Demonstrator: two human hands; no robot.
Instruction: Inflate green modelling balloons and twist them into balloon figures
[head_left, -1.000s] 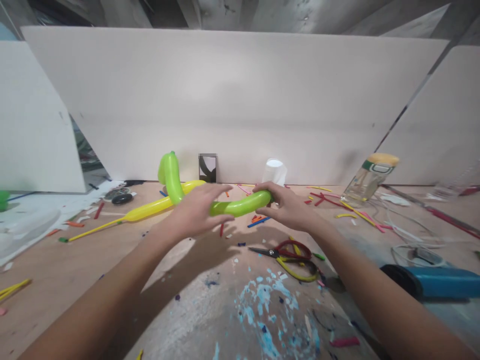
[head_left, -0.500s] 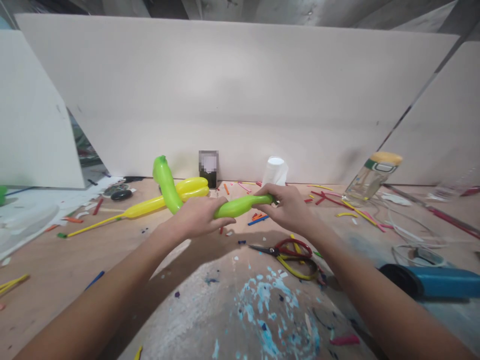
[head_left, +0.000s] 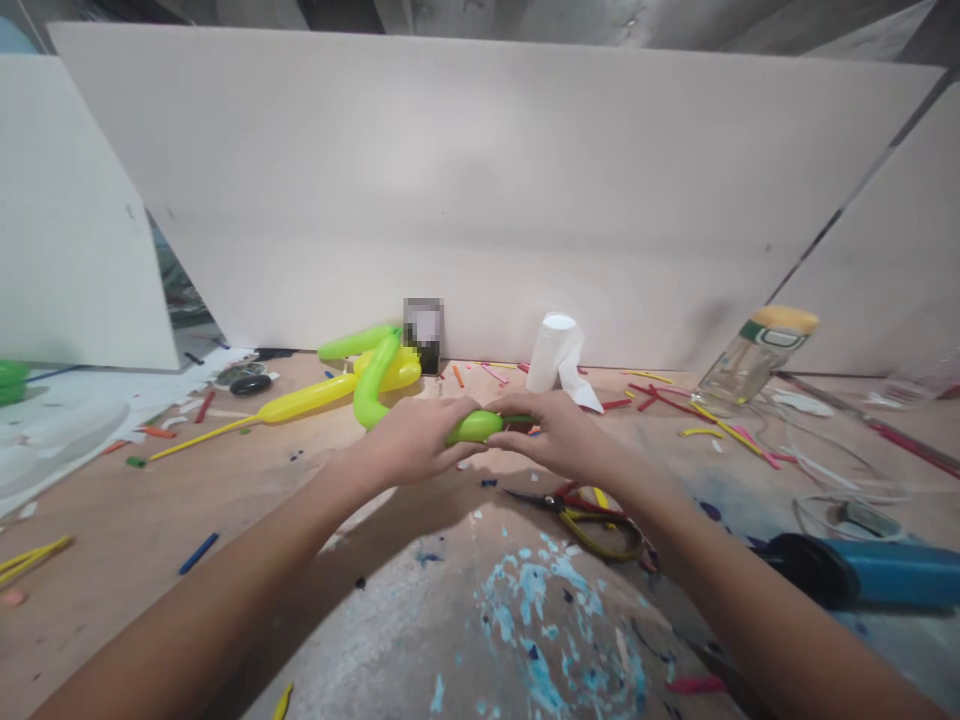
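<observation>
Both of my hands grip a long green balloon (head_left: pixel 474 427) over the wooden table (head_left: pixel 150 520). My left hand (head_left: pixel 412 440) closes around its middle, and my right hand (head_left: pixel 551 432) pinches the end just to the right, the two hands nearly touching. Beyond my left hand the green balloon curves up and away to the left, its far part (head_left: pixel 367 385) lying across a yellow balloon (head_left: pixel 315 397). The yellow balloon stretches left along the table and thins into an uninflated tail.
Scissors with red and yellow handles (head_left: pixel 585 510) lie just below my right hand. A white paper roll (head_left: pixel 553 350), a tilted clear jar with a yellow lid (head_left: pixel 754 352), a blue cylinder (head_left: pixel 870 572) and cables sit to the right. Balloon scraps litter the table. White panels wall the back.
My hands have come closer together on the green balloon and dropped lower. Its far end swung down from upright to lie bent over the yellow balloon.
</observation>
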